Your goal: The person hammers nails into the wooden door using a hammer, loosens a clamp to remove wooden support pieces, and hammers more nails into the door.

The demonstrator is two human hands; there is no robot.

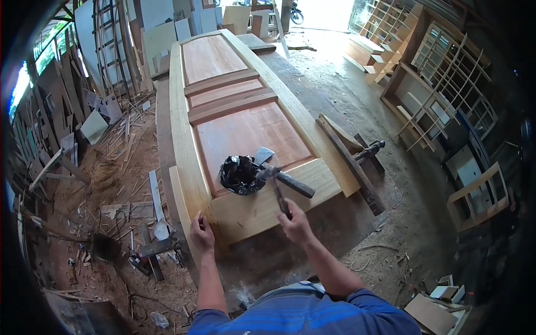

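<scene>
A: From the left, then: a pale wooden strip [179, 195] is seen along the near left edge of the panelled door [245, 134], and over it the left hand [202, 233] is placed, fingertips drawn in close together.

B: Is anything pinched there?

A: That cannot be told; anything so small is hidden by the fingers. For good work the strip should be pressed flush, with the fingertips held out of any striking line.

B: And across to the middle?

A: A crumpled black plastic bag [240, 175] is set on the door's near end. Just to its right, in view, the hammer [280, 194] is held up, its head seen against the bag's edge.

B: How is it gripped?

A: The handle is wrapped firmly by the right hand [295, 220], low down, and that is judged sound: the head's weight can be used, provided the wrist is left loose and the face is brought down square.

B: Anything further right?

A: A dark bar-like handle [296, 185] is laid near the bag; both are best given a wide berth by the swing, so that the panel is spared a glancing knock.
</scene>
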